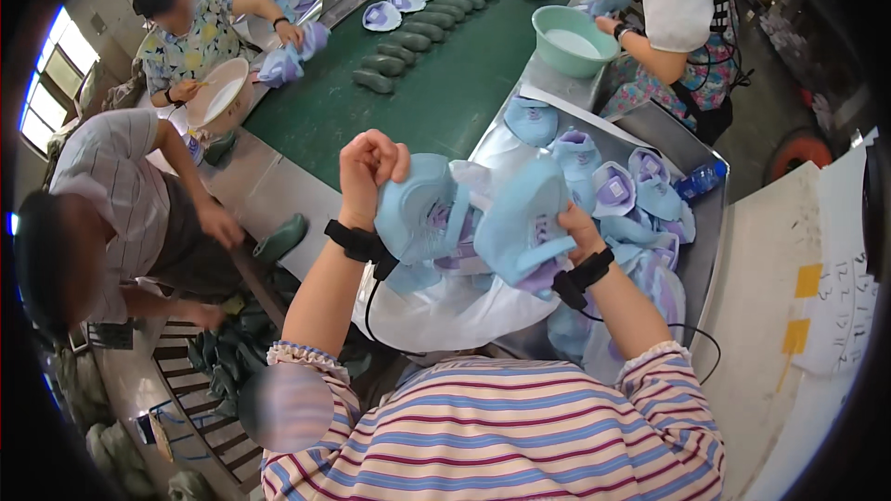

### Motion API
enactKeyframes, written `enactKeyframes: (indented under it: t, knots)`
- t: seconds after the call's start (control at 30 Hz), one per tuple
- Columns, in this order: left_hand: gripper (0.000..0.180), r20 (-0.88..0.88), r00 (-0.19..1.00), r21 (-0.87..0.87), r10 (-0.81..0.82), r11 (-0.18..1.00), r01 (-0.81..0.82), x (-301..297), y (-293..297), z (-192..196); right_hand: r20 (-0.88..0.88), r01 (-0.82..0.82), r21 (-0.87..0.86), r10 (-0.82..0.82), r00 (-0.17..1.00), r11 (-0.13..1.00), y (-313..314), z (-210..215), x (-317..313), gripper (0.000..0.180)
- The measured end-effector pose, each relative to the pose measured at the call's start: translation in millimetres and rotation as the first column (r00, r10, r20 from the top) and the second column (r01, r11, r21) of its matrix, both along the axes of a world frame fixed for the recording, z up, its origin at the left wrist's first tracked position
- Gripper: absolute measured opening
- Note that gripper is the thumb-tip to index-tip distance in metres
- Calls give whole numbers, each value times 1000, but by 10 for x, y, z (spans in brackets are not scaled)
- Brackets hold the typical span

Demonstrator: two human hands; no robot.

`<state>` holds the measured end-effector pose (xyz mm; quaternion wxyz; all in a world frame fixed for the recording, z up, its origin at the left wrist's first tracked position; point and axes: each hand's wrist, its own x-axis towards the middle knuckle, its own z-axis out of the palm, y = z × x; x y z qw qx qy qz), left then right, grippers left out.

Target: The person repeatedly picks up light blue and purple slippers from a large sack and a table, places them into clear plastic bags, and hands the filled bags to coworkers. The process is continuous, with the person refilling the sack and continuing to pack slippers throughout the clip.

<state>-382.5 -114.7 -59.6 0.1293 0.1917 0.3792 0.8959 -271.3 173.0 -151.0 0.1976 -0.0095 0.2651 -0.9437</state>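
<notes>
The left hand (pixel 373 167) has curled fingers by the left edge of the left shoe top (pixel 408 213), but I cannot tell if it grips it. The right hand (pixel 582 234) is closed on the right edge of the right shoe top (pixel 524 213), so that hand is nearer to it. Both blue shoe tops sit between the hands, long ways pointing mostly away from the body, above a white cloth (pixel 445 320).
</notes>
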Motion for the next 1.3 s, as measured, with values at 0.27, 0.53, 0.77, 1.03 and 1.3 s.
enactKeyframes:
  t: [0.27, 0.53, 0.77, 1.03, 1.3]
  knots:
    - [18, -112, 984, -403, -139, 911, 83, 212, 232, -234, -252, -150, 615, 373, 893, 774, -512, 250, -487, 48]
    - [68, -250, 890, -870, -382, 491, -33, -90, -129, -46, -204, 74, 620, 69, 977, 781, -825, 175, -633, 49]
    - [60, 178, 606, -607, 775, 571, -553, -1689, -1144, -815, -46, -114, 731, 215, 976, 673, -749, 40, -204, 34]
    - [76, -409, 406, -433, 817, 218, -875, -2917, -1831, -1015, 34, -186, 829, 284, 958, 527, -643, 210, 81, 25]
    - [13, -377, 719, -892, -584, 438, -113, -665, -210, -473, -127, 167, 985, 480, 868, -41, -855, -98, -492, 23]
